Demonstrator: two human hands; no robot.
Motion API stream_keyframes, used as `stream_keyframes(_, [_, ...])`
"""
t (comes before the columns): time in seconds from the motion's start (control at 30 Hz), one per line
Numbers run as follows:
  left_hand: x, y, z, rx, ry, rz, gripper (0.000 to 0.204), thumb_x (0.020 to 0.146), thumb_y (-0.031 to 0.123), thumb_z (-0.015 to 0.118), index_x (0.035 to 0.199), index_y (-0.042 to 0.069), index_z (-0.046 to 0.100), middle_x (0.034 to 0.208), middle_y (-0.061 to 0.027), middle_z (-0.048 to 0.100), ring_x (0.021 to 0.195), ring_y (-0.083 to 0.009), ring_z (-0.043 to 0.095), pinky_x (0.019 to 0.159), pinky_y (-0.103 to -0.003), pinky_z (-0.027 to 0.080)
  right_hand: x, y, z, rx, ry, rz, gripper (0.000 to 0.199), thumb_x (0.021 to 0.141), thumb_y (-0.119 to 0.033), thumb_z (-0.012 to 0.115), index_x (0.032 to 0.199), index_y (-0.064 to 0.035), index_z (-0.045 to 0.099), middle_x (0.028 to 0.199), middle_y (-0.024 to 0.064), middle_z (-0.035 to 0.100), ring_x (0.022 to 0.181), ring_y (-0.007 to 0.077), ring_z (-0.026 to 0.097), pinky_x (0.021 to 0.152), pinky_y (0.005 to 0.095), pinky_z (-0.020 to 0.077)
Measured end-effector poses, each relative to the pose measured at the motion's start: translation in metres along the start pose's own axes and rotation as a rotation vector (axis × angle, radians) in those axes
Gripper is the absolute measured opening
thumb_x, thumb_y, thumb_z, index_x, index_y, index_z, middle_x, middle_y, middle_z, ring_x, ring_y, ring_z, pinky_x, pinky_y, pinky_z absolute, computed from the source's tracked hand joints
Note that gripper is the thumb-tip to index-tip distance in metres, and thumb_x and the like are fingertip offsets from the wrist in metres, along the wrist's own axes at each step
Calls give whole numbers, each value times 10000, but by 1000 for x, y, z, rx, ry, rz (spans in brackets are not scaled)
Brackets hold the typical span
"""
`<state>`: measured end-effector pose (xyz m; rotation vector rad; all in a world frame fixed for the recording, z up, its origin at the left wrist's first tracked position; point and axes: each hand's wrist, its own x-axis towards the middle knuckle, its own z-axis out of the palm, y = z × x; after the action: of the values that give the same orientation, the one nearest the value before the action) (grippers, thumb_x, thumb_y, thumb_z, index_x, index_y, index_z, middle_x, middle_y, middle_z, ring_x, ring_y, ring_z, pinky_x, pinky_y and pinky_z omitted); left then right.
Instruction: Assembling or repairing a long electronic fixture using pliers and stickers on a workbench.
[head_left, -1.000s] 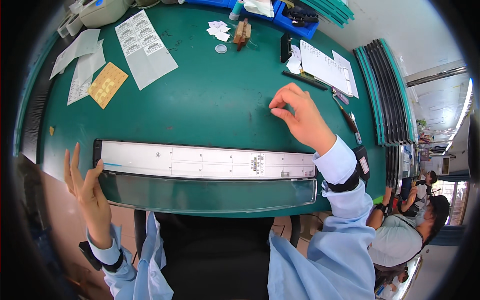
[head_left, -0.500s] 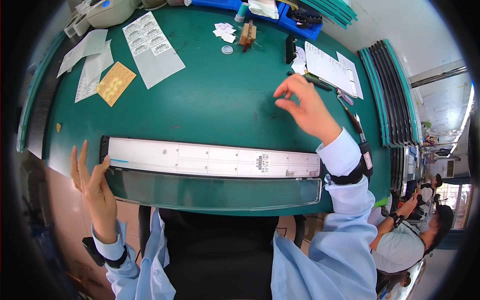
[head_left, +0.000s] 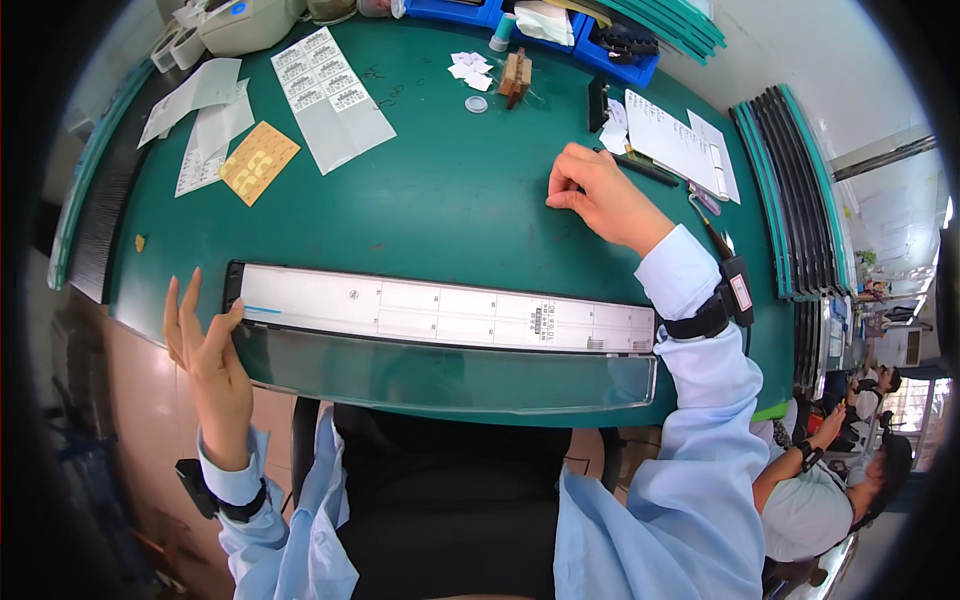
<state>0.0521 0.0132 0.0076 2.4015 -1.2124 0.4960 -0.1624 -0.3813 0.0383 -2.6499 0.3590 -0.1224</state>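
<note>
A long white panel with a clear curved cover along its near side lies across the green table in front of me. My left hand is open, fingers spread, its thumb touching the panel's left end. My right hand rests on the table beyond the panel, fingers curled with the fingertips pinched together; whether it holds anything small I cannot see. A black pen lies just right of that hand.
Label sheets, white papers and a yellow card lie at the far left. Printed sheets, blue bins and small parts sit at the back. Stacked dark trays line the right edge. Another person sits at lower right.
My right hand has stayed near the pen with its fingers drawing closer together. My left hand stays at the panel's left end. The view has shifted slightly.
</note>
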Motion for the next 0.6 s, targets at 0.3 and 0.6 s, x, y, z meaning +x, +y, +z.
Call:
stream_keyframes(0.3, [4, 10, -5, 143, -43, 29, 337, 793, -116, 489, 987, 83, 679, 1423, -148, 477, 1398, -372, 318, 1121, -496, 193, -52, -28, -32, -190, 222, -121, 185, 779, -36, 692, 804, -93, 518, 866, 70, 511, 850, 268, 503, 781, 364, 336])
stream_keyframes(0.6, [18, 175, -13, -303, -395, 348, 562, 690, -60, 520, 1250, -34, 562, 1396, -276, 425, 1367, -441, 333, 1108, -555, 224, -118, -67, 7, -337, 153, -9, 205, 763, -114, 705, 823, -56, 517, 851, 83, 495, 828, 257, 494, 755, 361, 348])
